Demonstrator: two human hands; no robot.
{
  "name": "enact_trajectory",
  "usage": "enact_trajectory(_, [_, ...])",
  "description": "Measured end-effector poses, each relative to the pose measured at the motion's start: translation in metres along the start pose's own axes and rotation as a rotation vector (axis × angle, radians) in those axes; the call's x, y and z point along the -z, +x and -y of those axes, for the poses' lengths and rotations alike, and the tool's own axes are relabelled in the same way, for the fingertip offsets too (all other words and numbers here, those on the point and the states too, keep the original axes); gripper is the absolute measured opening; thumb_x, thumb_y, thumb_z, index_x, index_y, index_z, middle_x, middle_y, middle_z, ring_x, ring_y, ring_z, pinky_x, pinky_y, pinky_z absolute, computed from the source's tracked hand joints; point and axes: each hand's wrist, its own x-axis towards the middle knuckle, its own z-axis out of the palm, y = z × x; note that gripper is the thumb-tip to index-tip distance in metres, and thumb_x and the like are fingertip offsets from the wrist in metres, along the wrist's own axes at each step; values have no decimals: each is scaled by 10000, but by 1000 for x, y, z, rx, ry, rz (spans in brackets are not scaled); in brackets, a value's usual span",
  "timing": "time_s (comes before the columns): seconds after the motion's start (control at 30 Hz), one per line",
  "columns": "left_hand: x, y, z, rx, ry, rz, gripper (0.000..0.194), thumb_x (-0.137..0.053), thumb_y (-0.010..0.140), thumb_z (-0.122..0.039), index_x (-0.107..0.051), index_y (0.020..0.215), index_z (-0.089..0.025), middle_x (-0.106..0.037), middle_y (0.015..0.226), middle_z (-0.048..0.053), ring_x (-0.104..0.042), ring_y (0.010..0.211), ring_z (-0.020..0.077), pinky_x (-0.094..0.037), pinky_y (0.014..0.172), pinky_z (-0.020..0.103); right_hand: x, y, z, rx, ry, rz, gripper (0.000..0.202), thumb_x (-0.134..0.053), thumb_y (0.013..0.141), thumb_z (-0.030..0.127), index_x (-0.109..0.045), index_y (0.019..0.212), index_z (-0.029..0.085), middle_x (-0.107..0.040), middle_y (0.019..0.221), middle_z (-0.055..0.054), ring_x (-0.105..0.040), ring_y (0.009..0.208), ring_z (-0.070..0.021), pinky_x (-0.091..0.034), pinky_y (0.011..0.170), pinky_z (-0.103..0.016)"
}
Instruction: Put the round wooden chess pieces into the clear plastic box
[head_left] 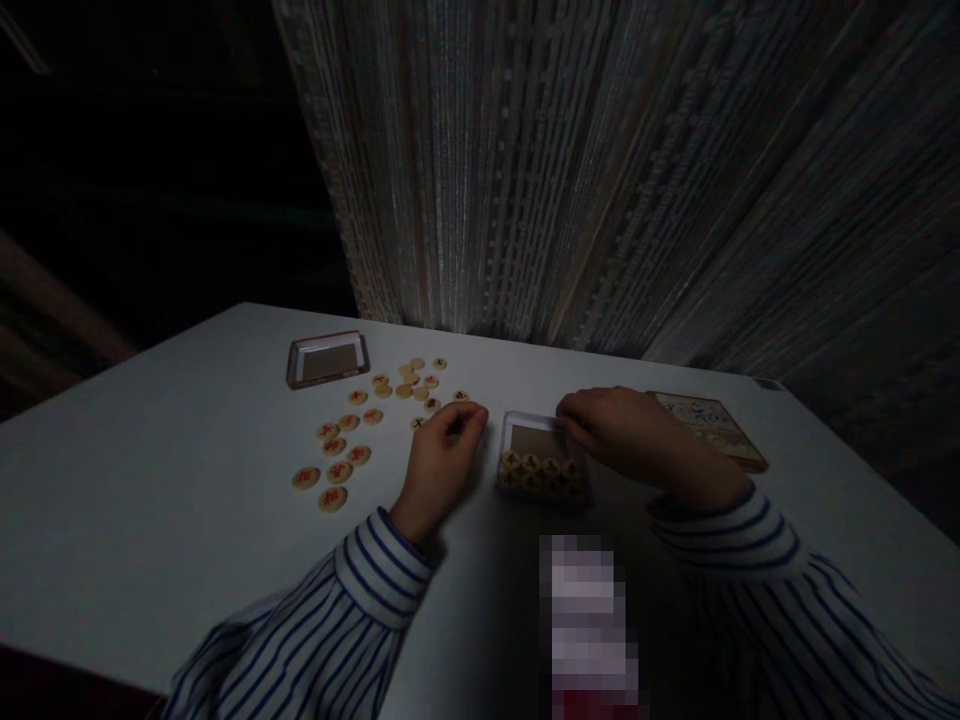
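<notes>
Round wooden pieces with dark characters (531, 464) stand in rows along the near side of a small open box (505, 447). My left hand (445, 460) is just left of this box, thumb and fingers closed together; whatever may be between the fingertips is too small to make out. At the box's right far corner is my right hand (622, 430), its fingers closed and bent down, their tips partly hidden. Loose round pieces, several with red characters (339, 472), lie scattered on the white table left of my left hand.
An open, shallow box part (328, 377) lies at the back left of the white table (165, 450). A flat illustrated lid or box (712, 428) lies beyond my right forearm. A string curtain (510, 180) hangs behind the table's back edge.
</notes>
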Motion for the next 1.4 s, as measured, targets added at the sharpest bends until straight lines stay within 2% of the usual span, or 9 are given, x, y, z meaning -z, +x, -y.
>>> enact_trajectory(0.47, [21,13,4,18,-41,-229,235,-577,737,-298,-631,907,-146,-652,831,39,-599,755,152,-470,713,276,8,-5,3,45,59,-204,272,-374,870,219,-605,998,155,-647,957,-89,-566,895,-204,-378,750,-314])
enact_trajectory(0.9, [36,19,-7,-49,5,-195,227,-599,724,-313,-634,872,-145,-668,852,52,-611,792,162,-472,752,286,2,-1,3,51,115,-344,259,-405,861,209,-613,999,144,-625,960,-101,-535,900,-210,-379,770,-320])
enact_trajectory(1.13, [53,29,-11,-92,129,-148,231,-602,721,-322,-644,870,-150,-680,828,47,-618,759,157,-486,732,278,3,0,6,44,76,-339,260,-401,856,164,-610,1007,133,-619,932,-100,-527,875,-211,-371,751,-318])
enact_trajectory(1.4, [69,44,-3,-103,221,-126,212,-563,732,-294,-648,878,-166,-679,852,45,-613,764,163,-485,729,278,-3,3,6,57,83,-344,283,-385,847,132,-610,1019,124,-626,932,-110,-534,873,-213,-384,751,-327])
